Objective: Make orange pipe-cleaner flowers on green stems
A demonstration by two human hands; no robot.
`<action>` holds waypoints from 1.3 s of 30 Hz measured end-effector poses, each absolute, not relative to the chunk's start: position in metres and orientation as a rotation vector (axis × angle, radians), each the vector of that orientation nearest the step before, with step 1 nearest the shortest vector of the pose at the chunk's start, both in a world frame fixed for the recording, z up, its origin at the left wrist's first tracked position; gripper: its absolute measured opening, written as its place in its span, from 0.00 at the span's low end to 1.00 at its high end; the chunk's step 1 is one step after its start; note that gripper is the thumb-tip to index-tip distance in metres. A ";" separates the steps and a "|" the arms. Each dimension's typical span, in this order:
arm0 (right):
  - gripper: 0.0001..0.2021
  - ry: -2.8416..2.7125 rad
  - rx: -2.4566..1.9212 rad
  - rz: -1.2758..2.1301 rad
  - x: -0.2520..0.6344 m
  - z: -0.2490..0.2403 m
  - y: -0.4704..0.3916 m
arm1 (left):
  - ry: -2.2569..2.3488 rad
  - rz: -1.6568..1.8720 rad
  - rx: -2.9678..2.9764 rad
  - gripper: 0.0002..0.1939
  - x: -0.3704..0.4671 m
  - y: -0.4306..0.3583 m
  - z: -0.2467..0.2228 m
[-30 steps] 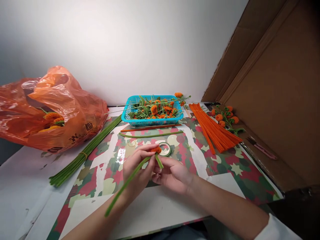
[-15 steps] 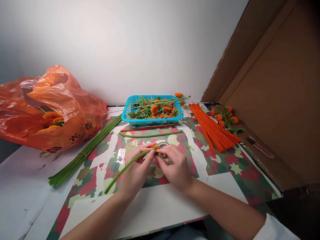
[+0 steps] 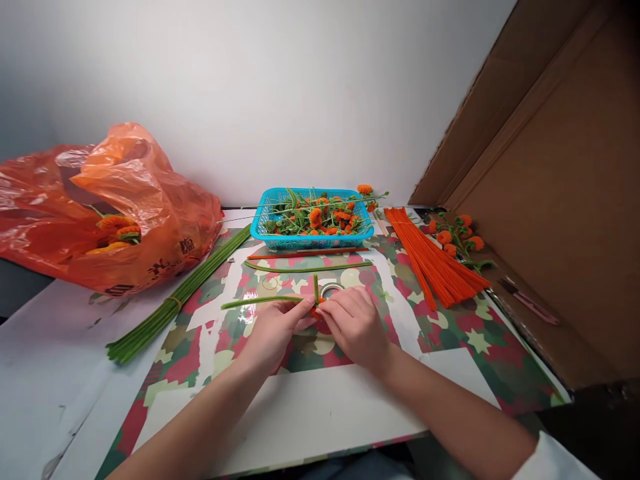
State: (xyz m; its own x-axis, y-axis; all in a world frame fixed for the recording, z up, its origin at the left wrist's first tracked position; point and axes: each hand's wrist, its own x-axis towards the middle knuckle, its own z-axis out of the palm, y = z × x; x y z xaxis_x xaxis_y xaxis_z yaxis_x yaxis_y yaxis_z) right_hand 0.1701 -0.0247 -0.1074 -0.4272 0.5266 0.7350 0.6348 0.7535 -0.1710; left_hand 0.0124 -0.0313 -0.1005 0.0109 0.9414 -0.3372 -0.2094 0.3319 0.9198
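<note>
Between my hands, above the middle of the table, is a small orange pipe-cleaner flower (image 3: 316,311), mostly hidden by my fingers. A green pipe cleaner (image 3: 260,301) runs out from it to the left, and a short green end stands up above it. My left hand (image 3: 273,332) pinches the green pipe cleaner against the flower with thumb and fingers. My right hand (image 3: 357,328) is closed on the flower's right side, its fingertips meeting those of the left. Just behind the right fingers lies a roll of tape (image 3: 331,288), partly covered.
A blue basket (image 3: 313,244) of orange flowers stands at the back. Left are an orange plastic bag (image 3: 165,200) and a green pipe-cleaner bundle (image 3: 185,293); right, orange pipe cleaners (image 3: 435,267), finished flowers (image 3: 453,239) and a pink-handled tool (image 3: 533,307). Loose green (image 3: 310,268) and orange stems (image 3: 280,255) lie before the basket.
The long green pipe cleaner has swung up from pointing toward me to lying nearly level leftward. The flower has been turned over downward, and a short green end now points up.
</note>
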 end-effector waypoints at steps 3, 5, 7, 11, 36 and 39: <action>0.10 -2.095 -0.876 -0.165 0.166 -0.110 -0.026 | 1.241 1.066 0.830 0.19 0.014 -0.033 -0.100; 0.09 -2.022 -0.942 -0.049 0.160 -0.110 -0.029 | 1.278 1.119 0.889 0.18 0.018 -0.036 -0.098; 0.09 -1.901 -1.030 0.123 0.155 -0.109 -0.032 | 1.304 1.227 0.968 0.16 0.023 -0.039 -0.096; 0.07 -1.771 -1.053 0.261 0.152 -0.105 -0.037 | 1.244 1.511 1.140 0.09 0.029 -0.044 -0.092; 0.09 -0.929 -1.083 1.519 0.148 -0.093 -0.039 | 1.164 1.770 1.852 0.06 0.034 -0.038 -0.105; 0.10 -0.882 -1.031 1.559 0.150 -0.094 -0.037 | 1.142 1.727 1.822 0.04 0.033 -0.036 -0.104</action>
State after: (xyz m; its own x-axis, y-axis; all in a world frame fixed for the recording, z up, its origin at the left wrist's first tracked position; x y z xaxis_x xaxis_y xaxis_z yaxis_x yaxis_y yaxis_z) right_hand 0.1505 -0.0375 -0.0942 -0.1087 0.9776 -0.1800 -0.3497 -0.2071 -0.9137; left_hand 0.0328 -0.0358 -0.1042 -0.0863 0.7617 0.6422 0.2929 -0.5967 0.7471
